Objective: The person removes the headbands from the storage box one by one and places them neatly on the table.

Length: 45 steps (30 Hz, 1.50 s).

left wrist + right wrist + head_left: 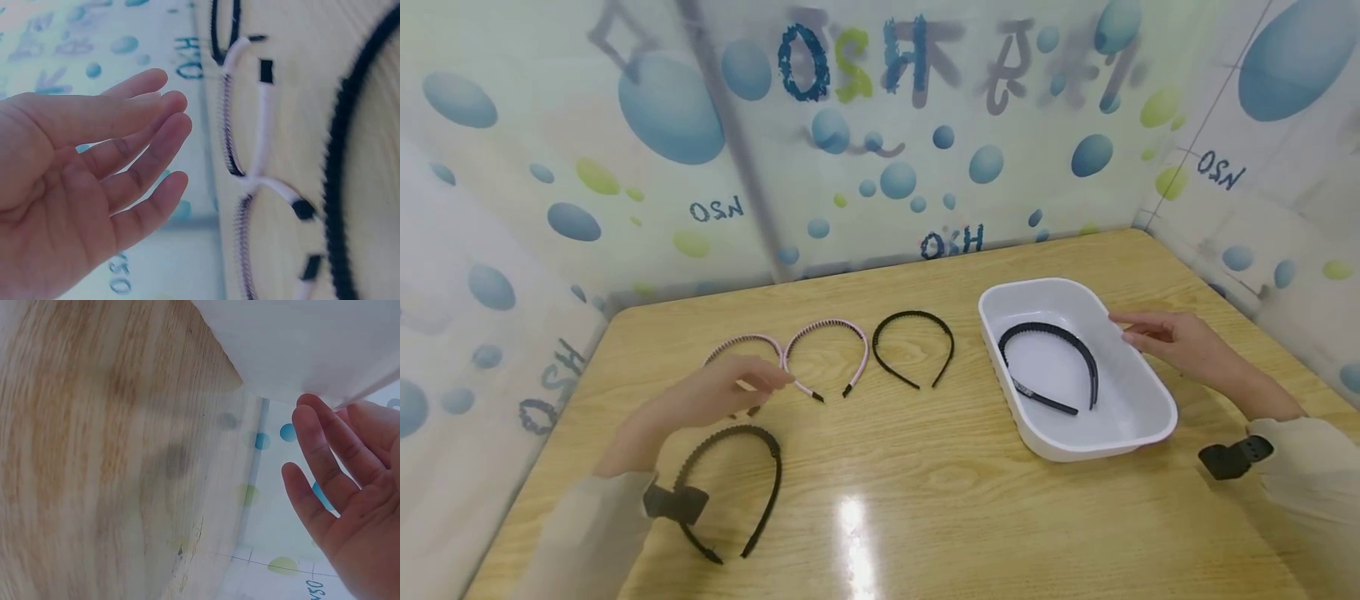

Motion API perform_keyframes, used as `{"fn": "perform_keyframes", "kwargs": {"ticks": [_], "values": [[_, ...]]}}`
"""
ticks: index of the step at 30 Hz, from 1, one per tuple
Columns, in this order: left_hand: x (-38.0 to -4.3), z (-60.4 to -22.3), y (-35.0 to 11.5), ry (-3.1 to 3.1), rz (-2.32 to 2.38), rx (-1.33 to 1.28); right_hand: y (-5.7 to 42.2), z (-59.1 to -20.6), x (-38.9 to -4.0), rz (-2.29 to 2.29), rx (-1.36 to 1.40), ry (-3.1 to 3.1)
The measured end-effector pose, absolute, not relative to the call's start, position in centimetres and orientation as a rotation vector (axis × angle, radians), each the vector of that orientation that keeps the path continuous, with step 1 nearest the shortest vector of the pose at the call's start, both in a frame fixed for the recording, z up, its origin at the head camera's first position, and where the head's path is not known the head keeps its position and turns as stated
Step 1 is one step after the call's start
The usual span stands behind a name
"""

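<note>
My left hand [726, 387] hovers over the table with relaxed, slightly bent fingers and holds nothing. Beneath and beside it lie two pink headbands: the left one [745, 337] is partly hidden by the hand, the right one [862, 354] touches it. A black toothed headband [775, 479] lies below the left wrist, partly covered by the sleeve and wrist strap. On the right, my right hand [1183, 343] touches the rim of a white plastic basin [1101, 454] with its fingertips; the thumb is mostly hidden. Inside the basin rests a black headband [1086, 358].
A thin black headband [952, 342] lies between the pink ones and the basin. The wooden table [940, 517] ends at curtain-like walls [880, 208] with printed blue and green drops at the back and both sides.
</note>
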<state>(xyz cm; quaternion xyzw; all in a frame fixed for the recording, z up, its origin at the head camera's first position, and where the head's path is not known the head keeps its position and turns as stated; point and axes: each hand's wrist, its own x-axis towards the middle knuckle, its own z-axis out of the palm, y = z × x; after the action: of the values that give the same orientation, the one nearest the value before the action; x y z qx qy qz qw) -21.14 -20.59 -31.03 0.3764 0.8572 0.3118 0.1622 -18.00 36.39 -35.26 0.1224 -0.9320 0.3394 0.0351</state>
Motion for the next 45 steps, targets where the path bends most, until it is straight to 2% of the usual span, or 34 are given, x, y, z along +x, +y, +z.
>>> {"fn": "perform_keyframes", "kwargs": {"ticks": [9,15,30,45], "values": [[-21.6,-28.3,-15.9,2.487,0.833,1.031,36.4,-35.3,-18.0,1.039,0.393,-2.854],[-22.7,-27.5,-12.5,2.42,0.848,1.094,36.3,-35.3,-17.9,1.032,0.412,-2.837],[-24.8,-27.4,-5.0,2.294,0.955,1.252,36.4,-35.5,-18.0,1.034,0.391,-2.855],[-25.5,-28.2,1.8,2.153,1.054,1.323,36.4,-35.7,-17.9,1.035,0.365,-2.844]]}}
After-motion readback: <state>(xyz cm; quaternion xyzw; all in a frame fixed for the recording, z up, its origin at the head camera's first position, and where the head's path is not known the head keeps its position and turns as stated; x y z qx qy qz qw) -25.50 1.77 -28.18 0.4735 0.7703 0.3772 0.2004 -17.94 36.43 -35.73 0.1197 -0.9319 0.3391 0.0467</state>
